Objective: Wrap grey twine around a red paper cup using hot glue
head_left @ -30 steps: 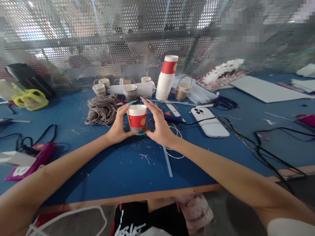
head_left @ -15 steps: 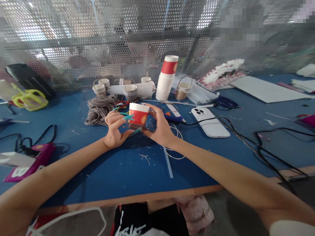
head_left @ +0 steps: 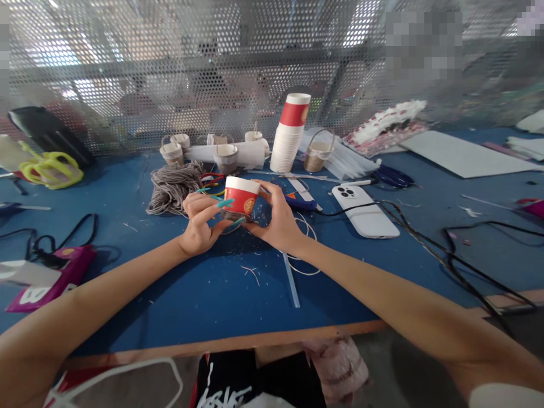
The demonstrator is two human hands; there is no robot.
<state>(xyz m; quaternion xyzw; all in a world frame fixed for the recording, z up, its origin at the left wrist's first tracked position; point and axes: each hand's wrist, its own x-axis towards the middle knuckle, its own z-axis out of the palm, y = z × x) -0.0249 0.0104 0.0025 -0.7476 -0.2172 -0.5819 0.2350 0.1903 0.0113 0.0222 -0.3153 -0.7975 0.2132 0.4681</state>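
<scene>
A red and white paper cup (head_left: 241,195) is held upright just above the table between both hands. Dark cord or trim (head_left: 232,216) seems to run round its base, partly hidden by fingers. My left hand (head_left: 199,224), with long turquoise nails, grips the cup's left side and bottom edge. My right hand (head_left: 278,220) closes on the right side, fingers near the rim and thumb low by the base. A bundle of grey cord (head_left: 172,190) lies behind my left hand. Beyond my right hand rests a blue tool (head_left: 301,203), perhaps a glue gun.
At the back stand a stack of paper cups (head_left: 287,144) and several small cord-wrapped baskets (head_left: 317,156). A white phone (head_left: 364,211) lies right, crossed by a black cable (head_left: 408,229). A clear glue stick (head_left: 291,281) lies in front; yellow-handled scissors (head_left: 53,171) are at left.
Both hands keep their hold on the cup, which is tilted a little differently. The whole view has shifted very slightly.
</scene>
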